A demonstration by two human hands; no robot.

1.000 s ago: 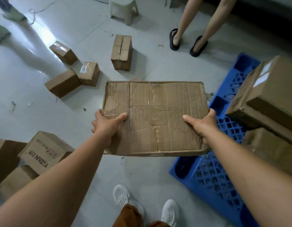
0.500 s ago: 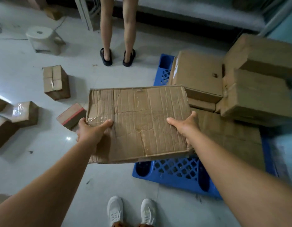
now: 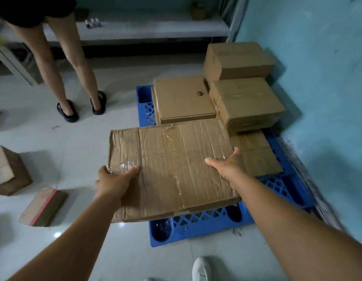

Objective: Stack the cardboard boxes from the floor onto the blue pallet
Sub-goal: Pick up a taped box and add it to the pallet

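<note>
Cardboard box (image 3: 172,169), flat, creased and patched with clear tape, held level in the air by both hands over the near left corner of the blue pallet (image 3: 198,224). Left hand (image 3: 113,179): grip closed on the box's left edge, thumb lying on the top face over a shiny tape patch, fingers hidden underneath. Right hand (image 3: 228,165): grip closed on the right edge, thumb on top, fingers wrapped round the side. Pallet resting on the pale tiled floor (image 3: 84,138) beside a turquoise wall (image 3: 318,78). Stacked boxes (image 3: 245,102) occupying the pallet's far and right portions; a flat box (image 3: 182,98) with a small dark logo lies just beyond the held one, and a low box (image 3: 257,157) sits beside the right hand. Two small boxes (image 3: 42,205) on the floor to the left, one with a red stripe. Bystander's legs (image 3: 74,78) in black sandals at upper left. White shoe (image 3: 200,268) at the bottom edge.
</note>
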